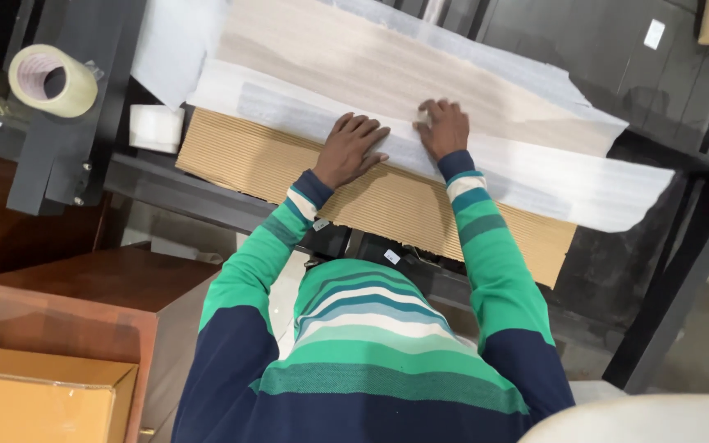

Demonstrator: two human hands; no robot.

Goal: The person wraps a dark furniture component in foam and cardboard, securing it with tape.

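My left hand (350, 149) lies flat with fingers spread on a thin white foam sheet (551, 176), its heel over the brown corrugated cardboard (387, 205) underneath. My right hand (445, 127) presses on the same foam sheet a little further away, fingers bent and close together. A pale wood-grain panel (387, 74) lies on the foam sheet just beyond both hands. Both arms wear green, white and navy striped sleeves. Neither hand holds anything.
The stack rests on a dark metal-framed table (190, 193). A roll of clear tape (51, 79) and a small white foam piece (156, 128) sit at the left. A brown wooden cabinet (100, 287) and a yellow cardboard box (34, 394) stand at the lower left.
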